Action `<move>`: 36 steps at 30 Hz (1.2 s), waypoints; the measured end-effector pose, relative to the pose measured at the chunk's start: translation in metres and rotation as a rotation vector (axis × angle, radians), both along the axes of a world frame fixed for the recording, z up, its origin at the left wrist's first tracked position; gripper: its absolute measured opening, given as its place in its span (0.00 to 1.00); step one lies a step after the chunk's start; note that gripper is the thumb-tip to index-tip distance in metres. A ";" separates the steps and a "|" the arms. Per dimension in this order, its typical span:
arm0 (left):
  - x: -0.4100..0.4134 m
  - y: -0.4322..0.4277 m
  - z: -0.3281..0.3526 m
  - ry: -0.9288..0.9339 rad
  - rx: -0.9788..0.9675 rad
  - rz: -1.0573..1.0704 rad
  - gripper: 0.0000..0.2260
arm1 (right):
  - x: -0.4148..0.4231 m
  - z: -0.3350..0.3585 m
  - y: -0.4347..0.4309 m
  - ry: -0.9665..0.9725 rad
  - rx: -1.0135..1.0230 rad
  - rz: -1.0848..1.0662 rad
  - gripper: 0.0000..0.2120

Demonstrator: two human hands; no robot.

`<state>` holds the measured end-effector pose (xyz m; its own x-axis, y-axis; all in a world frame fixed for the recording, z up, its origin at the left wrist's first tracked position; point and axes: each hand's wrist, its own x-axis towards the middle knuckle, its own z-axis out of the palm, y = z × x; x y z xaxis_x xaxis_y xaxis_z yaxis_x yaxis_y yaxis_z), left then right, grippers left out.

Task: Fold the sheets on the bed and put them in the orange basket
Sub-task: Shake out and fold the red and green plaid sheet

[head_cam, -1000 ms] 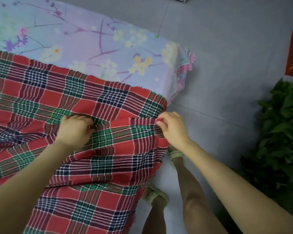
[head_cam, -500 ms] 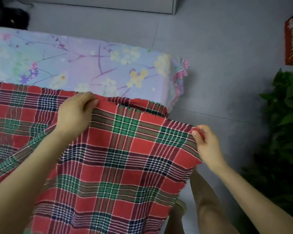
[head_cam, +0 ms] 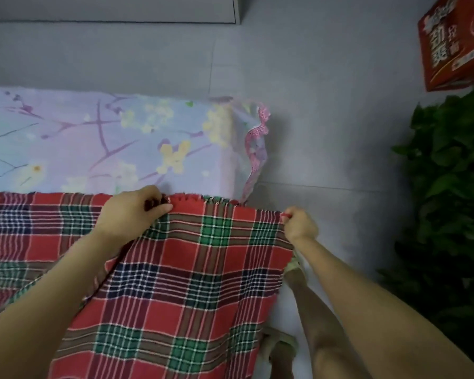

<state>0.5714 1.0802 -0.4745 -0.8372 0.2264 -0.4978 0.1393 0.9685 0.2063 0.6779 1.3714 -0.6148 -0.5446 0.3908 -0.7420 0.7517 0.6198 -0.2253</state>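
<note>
The sheet (head_cam: 189, 283) hangs over at 3 o'clock. Left hand (head_cam: 132, 212) and right hand (head_cam: 298, 225), apart, each pinch its 12 o'clock edge; the right's thin corner grip may slip, skewing the fold on the bed (head_cam: 107, 143).

Across the near part of the bed (head_cam: 107, 138), sheet (head_cam: 192, 291); left grip (head_cam: 129, 214) on its far edge, right grip (head_cam: 300, 225) at its far right corner. Well right, plant (head_cam: 449, 201); behind it, box (head_cam: 454, 42).
</note>
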 end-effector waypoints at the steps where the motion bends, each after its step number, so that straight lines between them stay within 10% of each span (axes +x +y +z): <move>1: 0.002 -0.005 0.002 -0.036 -0.025 0.024 0.15 | -0.004 -0.001 -0.002 -0.054 -0.014 0.078 0.13; 5: 0.005 -0.042 0.007 -0.117 -0.056 0.142 0.24 | -0.017 0.014 -0.034 -0.061 -0.083 0.315 0.30; 12: 0.008 -0.080 0.002 -0.105 -0.145 0.073 0.11 | -0.042 0.125 -0.125 0.882 -0.223 0.475 0.18; 16: 0.013 -0.092 0.003 -0.046 -0.228 0.000 0.09 | -0.078 0.152 -0.185 0.556 -0.467 0.861 0.23; 22: 0.015 -0.106 0.008 -0.035 -0.346 -0.010 0.08 | -0.111 0.148 -0.252 0.416 -0.188 1.203 0.17; 28: 0.021 -0.133 0.024 0.102 0.246 0.260 0.06 | -0.139 0.151 -0.265 0.413 -0.219 1.113 0.15; 36: 0.049 -0.233 0.034 -0.283 -0.228 0.170 0.13 | -0.150 0.147 -0.273 0.349 -0.098 1.099 0.13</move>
<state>0.6207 0.8471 -0.4407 -0.6758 -0.0463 -0.7356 -0.0584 0.9983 -0.0091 0.5277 1.0984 -0.4681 -0.7362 -0.4714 -0.4856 -0.2942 0.8691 -0.3976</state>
